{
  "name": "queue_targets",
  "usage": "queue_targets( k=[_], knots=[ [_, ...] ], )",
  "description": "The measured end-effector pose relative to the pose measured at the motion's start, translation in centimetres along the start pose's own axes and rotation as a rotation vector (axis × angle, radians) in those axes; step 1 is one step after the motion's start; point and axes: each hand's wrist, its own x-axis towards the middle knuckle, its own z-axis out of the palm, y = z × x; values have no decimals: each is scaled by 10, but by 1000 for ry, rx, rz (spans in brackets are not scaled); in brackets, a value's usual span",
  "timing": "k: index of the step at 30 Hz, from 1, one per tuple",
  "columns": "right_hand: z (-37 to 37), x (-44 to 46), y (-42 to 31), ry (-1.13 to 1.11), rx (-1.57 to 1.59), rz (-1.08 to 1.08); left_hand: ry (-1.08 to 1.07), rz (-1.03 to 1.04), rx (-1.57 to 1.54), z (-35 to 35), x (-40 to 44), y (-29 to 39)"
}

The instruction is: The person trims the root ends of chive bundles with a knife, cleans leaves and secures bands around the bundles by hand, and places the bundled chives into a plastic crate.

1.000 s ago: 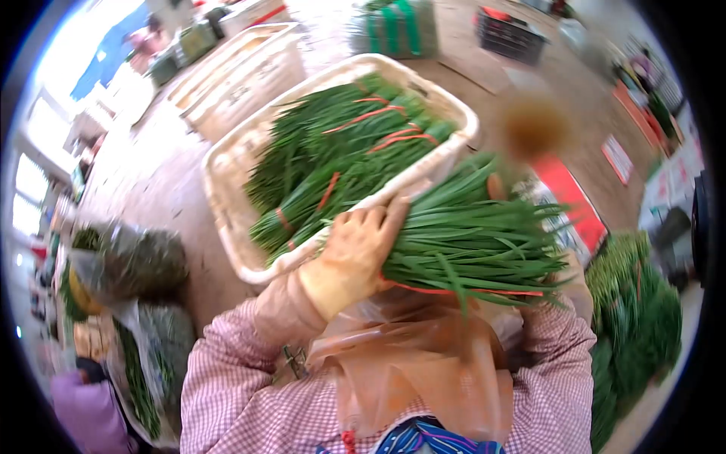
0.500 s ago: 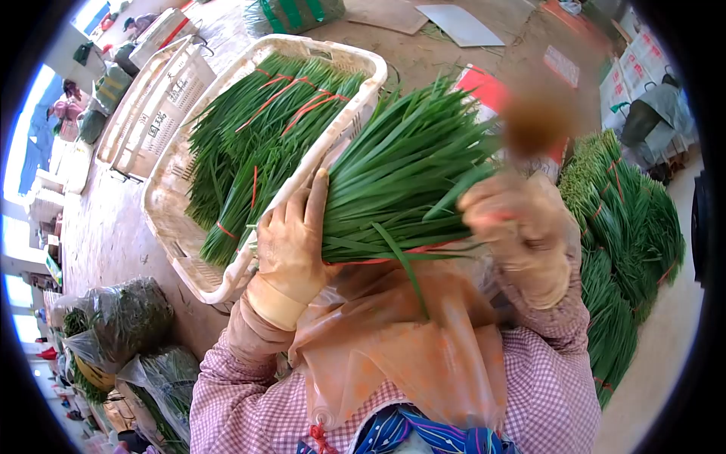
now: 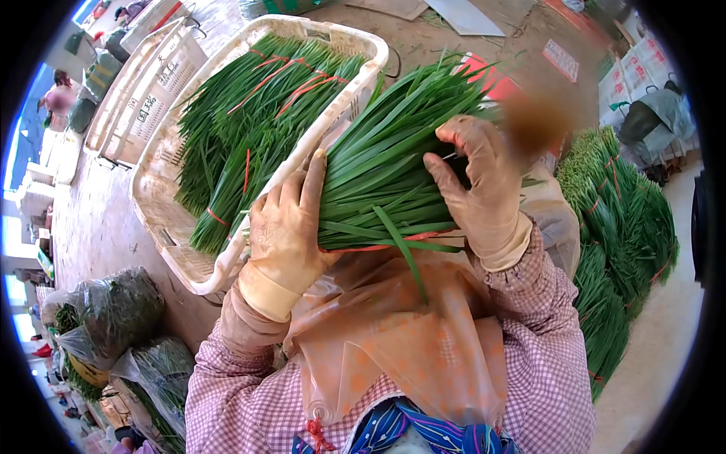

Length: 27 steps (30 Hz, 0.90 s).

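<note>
A large loose bunch of garlic chives [image 3: 401, 159], with long flat green leaves, lies across my apron-covered lap. My left hand [image 3: 286, 227], in a stained pale glove, grips its left end beside the crate wall. My right hand [image 3: 480, 189], gloved too, is over the right part of the leaves with thumb and fingers curved apart. A red strip [image 3: 363, 247] shows along the bunch's lower edge, and one leaf hangs down over the apron [image 3: 401, 340]. What lies beneath the bunch is hidden.
Left of the bunch stands a dirty white plastic crate [image 3: 170, 246] holding chives [image 3: 257, 129] tied with red bands. More tied chives [image 3: 616, 250] are piled at right. Plastic bags of greens [image 3: 113, 310] sit at lower left. Other crates [image 3: 144, 98] and a person [image 3: 59, 98] are farther off.
My right hand has moved up and left from the bunch's right edge, and its fingers have spread apart. My left hand keeps its hold on the chives. The view has shifted slightly.
</note>
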Motion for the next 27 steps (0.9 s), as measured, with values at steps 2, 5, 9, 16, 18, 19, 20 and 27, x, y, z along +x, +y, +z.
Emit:
queue_targets(
  k=[2, 5, 9, 16, 18, 19, 20, 27],
  knots=[
    [0, 5, 7, -75, 8, -15, 11, -5, 2, 0, 0, -1],
    [1, 7, 12, -115, 80, -17, -2, 3, -18, -1, 2, -2],
    [2, 11, 10, -145, 58, -120, 1, 12, -19, -3, 1, -1],
    [-2, 11, -2, -212, 16, -172, -2, -9, 2, -1, 2, 4],
    [-1, 7, -2, -188, -33, -173, 17, -11, 34, 2, -1, 8],
    [0, 5, -2, -164, -51, -180, 38, -17, 65, 3, -3, 11],
    [0, 0, -4, -159, -59, -181, 43, -8, 64, 3, -5, 14],
    [-47, -20, -7, 459, 290, 668, 0, 73, 290, 9, -19, 28]
  ],
)
